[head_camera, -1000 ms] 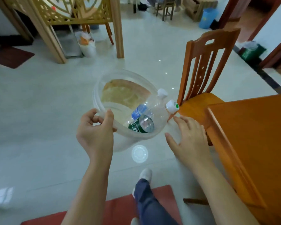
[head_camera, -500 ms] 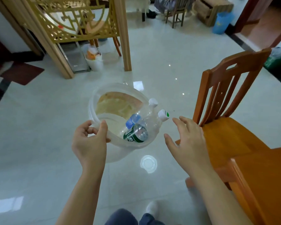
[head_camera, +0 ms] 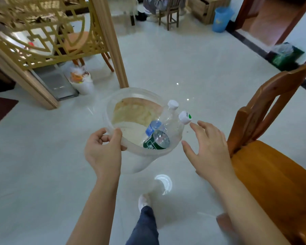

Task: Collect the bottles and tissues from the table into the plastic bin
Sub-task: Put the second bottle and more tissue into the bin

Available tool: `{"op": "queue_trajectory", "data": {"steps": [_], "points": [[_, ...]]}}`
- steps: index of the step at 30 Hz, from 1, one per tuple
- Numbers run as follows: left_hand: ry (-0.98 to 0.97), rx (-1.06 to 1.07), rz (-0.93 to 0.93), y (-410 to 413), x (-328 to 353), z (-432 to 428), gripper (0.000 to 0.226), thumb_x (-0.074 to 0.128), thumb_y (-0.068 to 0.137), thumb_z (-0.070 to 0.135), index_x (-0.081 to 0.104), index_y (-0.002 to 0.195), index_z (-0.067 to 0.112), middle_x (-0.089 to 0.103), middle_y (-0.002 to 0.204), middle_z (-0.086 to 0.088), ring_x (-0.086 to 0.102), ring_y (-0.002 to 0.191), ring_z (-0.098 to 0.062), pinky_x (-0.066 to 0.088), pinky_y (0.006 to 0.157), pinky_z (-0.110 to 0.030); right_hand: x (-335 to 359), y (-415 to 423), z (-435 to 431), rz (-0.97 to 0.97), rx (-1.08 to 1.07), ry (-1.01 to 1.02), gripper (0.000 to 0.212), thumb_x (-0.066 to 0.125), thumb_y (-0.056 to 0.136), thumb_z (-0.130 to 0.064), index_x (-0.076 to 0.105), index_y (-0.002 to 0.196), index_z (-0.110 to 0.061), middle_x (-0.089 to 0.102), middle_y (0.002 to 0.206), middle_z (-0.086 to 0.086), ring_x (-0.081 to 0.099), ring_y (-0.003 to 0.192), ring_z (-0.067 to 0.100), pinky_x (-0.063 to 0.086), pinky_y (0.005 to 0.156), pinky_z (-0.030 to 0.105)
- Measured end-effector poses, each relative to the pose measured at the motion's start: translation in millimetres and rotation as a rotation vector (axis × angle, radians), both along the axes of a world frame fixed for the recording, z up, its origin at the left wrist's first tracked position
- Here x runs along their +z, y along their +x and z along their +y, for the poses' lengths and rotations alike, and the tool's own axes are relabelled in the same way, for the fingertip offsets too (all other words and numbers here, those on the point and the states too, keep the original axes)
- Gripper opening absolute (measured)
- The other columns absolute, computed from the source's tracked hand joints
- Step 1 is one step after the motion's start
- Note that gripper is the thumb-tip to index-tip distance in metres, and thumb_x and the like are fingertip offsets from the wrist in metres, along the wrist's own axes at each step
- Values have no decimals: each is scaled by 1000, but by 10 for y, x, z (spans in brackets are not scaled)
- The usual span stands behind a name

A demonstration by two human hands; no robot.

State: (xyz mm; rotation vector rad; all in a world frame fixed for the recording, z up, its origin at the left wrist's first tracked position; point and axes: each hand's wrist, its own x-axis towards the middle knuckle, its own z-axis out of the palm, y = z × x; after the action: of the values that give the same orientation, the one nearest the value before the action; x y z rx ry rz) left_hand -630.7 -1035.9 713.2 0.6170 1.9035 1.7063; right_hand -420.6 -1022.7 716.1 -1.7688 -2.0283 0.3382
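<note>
Clear plastic bin (head_camera: pixel 111 119), held above the floor (head_camera: pixel 201 68), contains the bottles (head_camera: pixel 157 138); left hand (head_camera: pixel 102 151) pinches its near rim, right hand (head_camera: pixel 207 149) spread open just beside the bin.

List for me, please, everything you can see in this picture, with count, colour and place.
bin: one, clear plastic, centre, held above the floor
bottles: at least two, clear with white caps, one green label and one blue, in the bin, necks over its right rim
near chair: one, orange wood, right
screen: one, gold lattice in a pale wood frame, top left
white pail: one, full of rubbish, by the screen
blue bin: one, top right
far chair: one, wood, top centre
left hand: grips the bin's near rim
right hand: open, beside the bin
leg: one, blue trousers, white shoe, bottom centre
</note>
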Motion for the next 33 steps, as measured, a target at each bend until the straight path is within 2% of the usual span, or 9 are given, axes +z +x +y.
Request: {"op": "queue_trajectory", "data": {"steps": [2,7,13,19,25,30,33], "points": [[1,-29,-9,-129,29,399,23,70,74,22,58,94,21,53,48,12,55,38,-3,57,75,-50,37,-87,316,-25,-37,-5,46,60,81,-29,51,120,-7,52,125,18,43,119,34,33,100,54],[22,-111,7,-241,93,1342,20,71,74,20,57,83,29,52,58,1,54,35,-2,57,65,-39,143,-187,997,-52,-159,17,46,59,82,-30,50,121,-9,51,127,17,43,120,33,32,101,54],[42,-226,-40,27,73,2360,19,73,72,20,61,86,23,55,53,8,55,36,-5,52,58,-31,185,51,1681,-81,-291,47,46,59,82,-31,50,121,-9,53,126,17,45,119,34,34,99,56],[57,-388,-62,694,88,3385,20,73,75,15,58,81,27,52,42,15,54,38,-4,53,57,-29,183,569,2470,-102,-429,88,45,61,81,-31,52,120,-10,54,125,16,47,118,33,36,97,56],[17,-518,-70,1453,254,4316,16,72,76,14,60,84,21,51,54,5,53,36,-4,50,49,-23,288,1213,3186,-68,-538,73,46,57,83,-32,48,124,-12,52,127,15,43,120,32,34,101,56],[8,-642,-77,2074,277,4904,17,71,76,15,61,90,17,51,58,1,53,36,-6,54,58,-30,320,1708,3635,-68,-662,85,46,57,82,-34,49,123,-14,53,126,15,45,119,32,30,101,57],[-1,-709,-77,2411,251,5293,17,71,76,14,60,88,20,52,57,1,54,37,-5,53,52,-25,301,1967,3871,-61,-745,71,46,57,82,-34,50,123,-14,54,126,14,45,120,32,27,103,56]]}}
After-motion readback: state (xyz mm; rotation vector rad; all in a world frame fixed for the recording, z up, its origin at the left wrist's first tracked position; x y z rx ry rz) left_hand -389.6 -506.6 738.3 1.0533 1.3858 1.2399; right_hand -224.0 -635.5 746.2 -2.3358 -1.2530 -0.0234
